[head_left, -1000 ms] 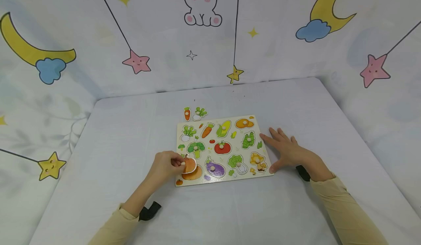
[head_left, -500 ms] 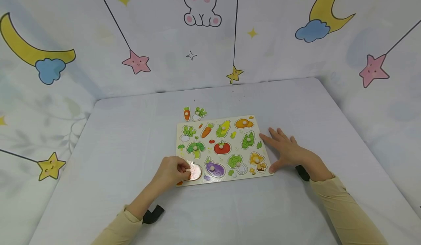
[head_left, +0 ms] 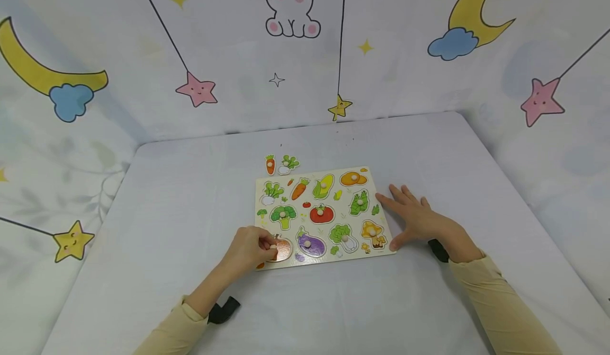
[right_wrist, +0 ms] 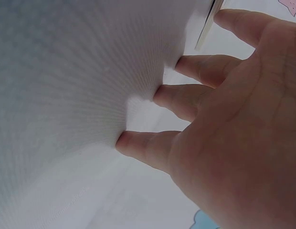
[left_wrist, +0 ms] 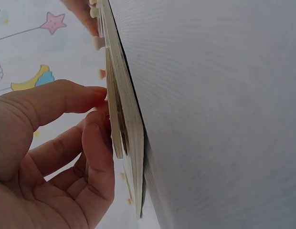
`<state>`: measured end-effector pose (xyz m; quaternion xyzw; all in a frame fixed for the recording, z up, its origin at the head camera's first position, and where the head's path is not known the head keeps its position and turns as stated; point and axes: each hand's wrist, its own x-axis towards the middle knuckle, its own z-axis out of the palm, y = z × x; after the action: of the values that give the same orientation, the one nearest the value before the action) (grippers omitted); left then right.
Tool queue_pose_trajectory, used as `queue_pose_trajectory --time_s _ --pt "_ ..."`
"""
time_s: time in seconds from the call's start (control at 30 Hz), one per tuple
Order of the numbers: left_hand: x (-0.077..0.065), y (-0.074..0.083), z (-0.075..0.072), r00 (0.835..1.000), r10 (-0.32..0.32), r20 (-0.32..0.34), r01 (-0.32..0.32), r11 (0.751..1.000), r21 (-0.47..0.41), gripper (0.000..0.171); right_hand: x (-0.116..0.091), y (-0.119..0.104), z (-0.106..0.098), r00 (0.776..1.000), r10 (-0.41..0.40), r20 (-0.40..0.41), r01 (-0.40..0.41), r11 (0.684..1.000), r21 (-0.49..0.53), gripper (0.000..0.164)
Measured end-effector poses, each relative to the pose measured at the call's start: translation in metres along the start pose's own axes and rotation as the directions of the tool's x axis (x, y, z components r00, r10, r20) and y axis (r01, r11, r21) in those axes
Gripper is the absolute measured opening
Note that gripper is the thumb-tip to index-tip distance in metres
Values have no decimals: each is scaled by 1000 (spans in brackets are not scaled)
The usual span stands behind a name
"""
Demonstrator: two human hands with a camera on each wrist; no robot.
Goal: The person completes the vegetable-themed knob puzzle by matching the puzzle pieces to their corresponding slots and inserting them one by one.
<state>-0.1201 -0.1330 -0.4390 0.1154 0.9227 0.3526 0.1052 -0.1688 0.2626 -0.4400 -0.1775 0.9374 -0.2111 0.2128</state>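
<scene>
My left hand [head_left: 245, 250] pinches the knob of a pumpkin puzzle piece [head_left: 285, 250] at the near left corner of a wooden vegetable puzzle board [head_left: 259, 184]. In the left wrist view, the piece [left_wrist: 117, 140] lies over the board [left_wrist: 133, 126] at a slight tilt, its near end raised from the surface. Its knob is hidden by my thumb and fingers. My right hand [head_left: 415, 217] has its fingers spread at the board's right edge. Seen from the right wrist, several fingertips [right_wrist: 126, 141] press on the white cloth, and one finger touches the board's side.
A carrot piece [head_left: 270, 165] and a white radish piece [head_left: 287, 167] lie behind the board's far left edge. Knobbed pieces such as the broccoli [head_left: 284, 220], tomato [head_left: 326, 218] and eggplant [head_left: 316, 248] sit on the board. A patterned cloth wall [head_left: 233, 42] stands behind.
My left hand has moved slightly right and toward the near edge, bringing the pumpkin piece from a tilt above its picture down over it. The right hand has stayed still.
</scene>
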Motion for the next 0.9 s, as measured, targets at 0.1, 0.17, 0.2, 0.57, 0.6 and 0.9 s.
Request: queue_pose_trajectory --time_s 0.1,0.17,0.2,0.57,0.6,0.9 --pt "0 0 1 1000 1 -1 -1 1000 -6 6 0 0 0 1000 -1 2 1 1000 1 123" --pt "0 0 1 1000 -8 -3 8 1000 -6 6 0 0 0 1000 0 0 0 1000 3 123" --pt "0 0 1 1000 -14 -5 13 1000 -8 7 0 0 0 1000 1 -1 -1 1000 5 123" --pt "0 2 2 998 -56 -2 56 998 -8 6 0 -2 0 1000 5 -3 -5 1000 14 123" --pt "0 2 2 998 -57 -2 57 998 -8 6 0 -2 0 1000 5 -3 -5 1000 14 123" --pt "2 1 4 997 -79 11 79 997 -11 6 -1 -4 -2 1000 7 0 -7 1000 19 123"
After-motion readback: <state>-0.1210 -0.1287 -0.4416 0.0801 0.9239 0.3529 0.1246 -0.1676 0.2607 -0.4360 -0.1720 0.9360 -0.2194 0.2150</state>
